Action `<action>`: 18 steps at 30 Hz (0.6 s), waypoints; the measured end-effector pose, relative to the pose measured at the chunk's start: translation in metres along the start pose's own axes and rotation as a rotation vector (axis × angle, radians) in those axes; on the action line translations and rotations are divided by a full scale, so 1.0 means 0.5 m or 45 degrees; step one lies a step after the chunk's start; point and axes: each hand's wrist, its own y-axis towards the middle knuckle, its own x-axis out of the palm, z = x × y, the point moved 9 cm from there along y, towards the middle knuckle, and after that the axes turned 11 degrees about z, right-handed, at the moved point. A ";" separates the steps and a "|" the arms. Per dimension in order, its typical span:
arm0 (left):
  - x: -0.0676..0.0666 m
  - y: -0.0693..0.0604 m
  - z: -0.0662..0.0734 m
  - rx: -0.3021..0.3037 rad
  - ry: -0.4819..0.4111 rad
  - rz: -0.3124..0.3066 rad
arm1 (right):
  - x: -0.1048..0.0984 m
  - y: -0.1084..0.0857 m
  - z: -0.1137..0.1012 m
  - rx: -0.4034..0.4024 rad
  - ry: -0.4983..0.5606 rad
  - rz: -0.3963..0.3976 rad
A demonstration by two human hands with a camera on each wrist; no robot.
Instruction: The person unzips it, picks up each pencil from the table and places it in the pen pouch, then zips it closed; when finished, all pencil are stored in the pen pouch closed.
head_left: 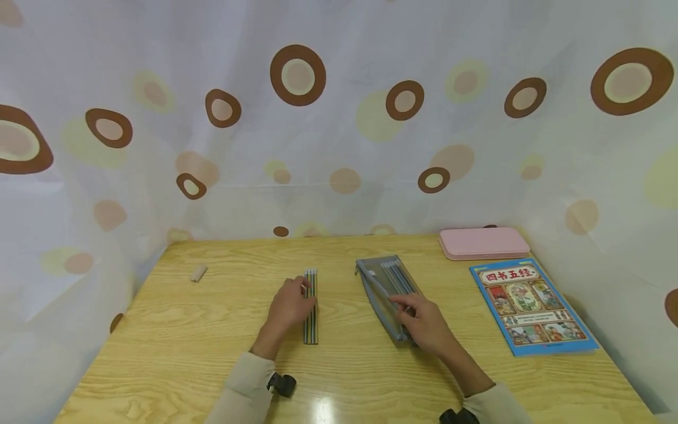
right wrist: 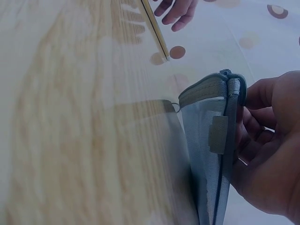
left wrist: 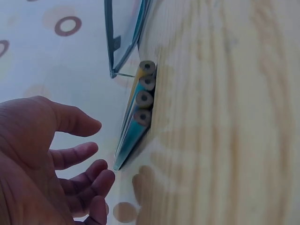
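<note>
Several striped pencils (head_left: 311,331) lie side by side on the table, left of a grey mesh zip pouch (head_left: 377,297). My left hand (head_left: 288,305) is over them; the left wrist view shows its loosely bent fingers (left wrist: 89,183) beside the pencils (left wrist: 133,136), not gripping them. My right hand (head_left: 426,324) holds the pouch by its near right side. In the right wrist view, that hand (right wrist: 274,145) has thumb and fingers at the edge of the pouch (right wrist: 204,112), partly hidden behind it. More pencils (head_left: 398,277) show inside the pouch.
An eraser-like beige block (head_left: 198,272) lies at the back left of the wooden table (head_left: 212,365). At the right are a pink case (head_left: 484,242) and a blue-edged book (head_left: 534,307). A patterned curtain (head_left: 339,141) encloses the back and sides.
</note>
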 end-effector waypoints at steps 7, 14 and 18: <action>-0.006 -0.003 -0.009 0.001 0.098 0.001 | 0.000 0.001 0.005 0.011 -0.020 0.000; -0.006 -0.002 -0.020 -0.011 0.150 0.013 | 0.002 0.001 0.004 0.018 -0.017 -0.007; -0.005 -0.002 -0.023 -0.016 0.167 0.019 | 0.003 0.001 0.004 0.013 -0.023 -0.013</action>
